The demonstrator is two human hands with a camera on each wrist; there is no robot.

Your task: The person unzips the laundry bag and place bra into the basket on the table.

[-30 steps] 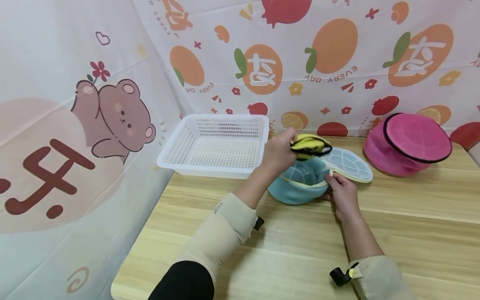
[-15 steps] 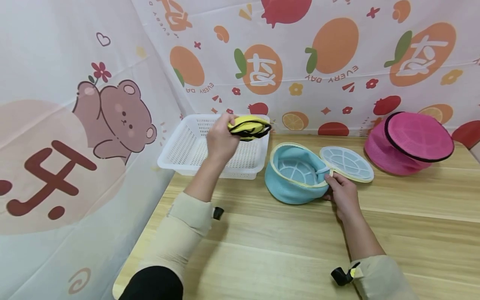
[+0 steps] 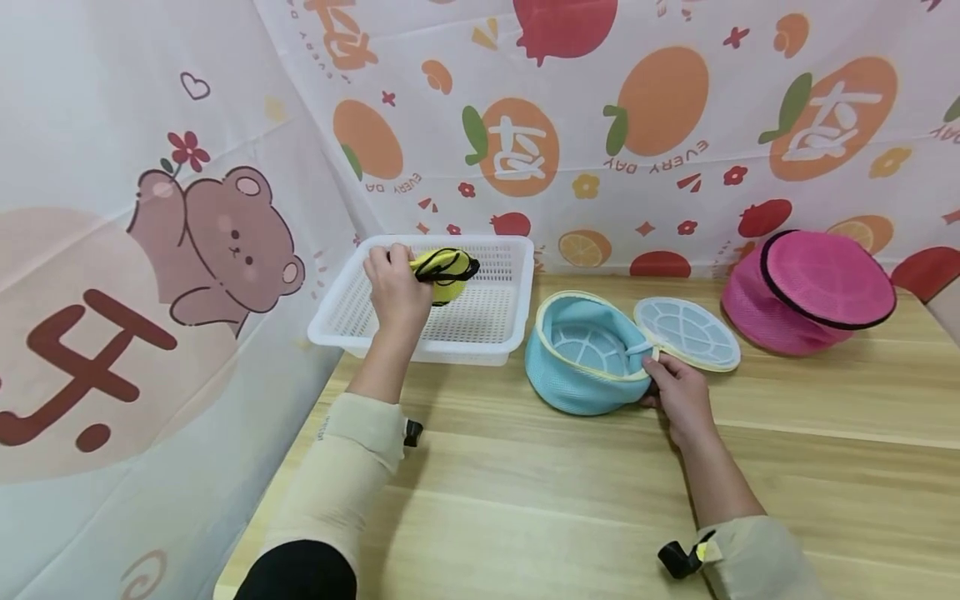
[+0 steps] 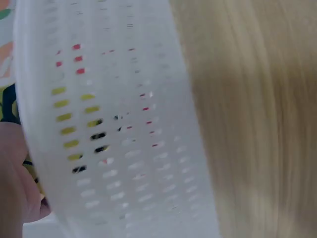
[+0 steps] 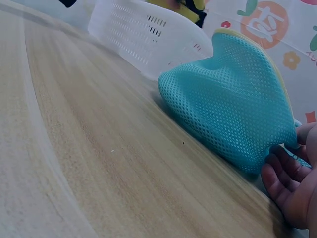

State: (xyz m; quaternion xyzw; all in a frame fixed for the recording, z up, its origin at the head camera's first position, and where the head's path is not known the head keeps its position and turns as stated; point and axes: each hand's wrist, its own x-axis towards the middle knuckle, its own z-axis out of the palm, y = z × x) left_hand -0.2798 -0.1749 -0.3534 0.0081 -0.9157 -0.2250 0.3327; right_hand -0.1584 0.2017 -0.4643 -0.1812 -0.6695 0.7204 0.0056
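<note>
In the head view my left hand grips a folded yellow fabric item with black edging. It hangs over the white plastic basket; its exact kind does not show. Through the slots of the basket wall in the left wrist view, bits of yellow and black are visible, with part of the left hand at the edge. My right hand pinches the rim of a light blue mesh laundry bag, whose round lid is folded back. The bag's interior looks bare.
A pink mesh bag with black trim stands at the back right, its lid on top. All of it rests on a wooden table. A fruit-print curtain hangs behind, and a bear-print sheet is at left.
My left hand has carried the yellow fabric item leftward from above the blue bag to over the white basket. The right hand has kept its hold on the blue bag's rim.
</note>
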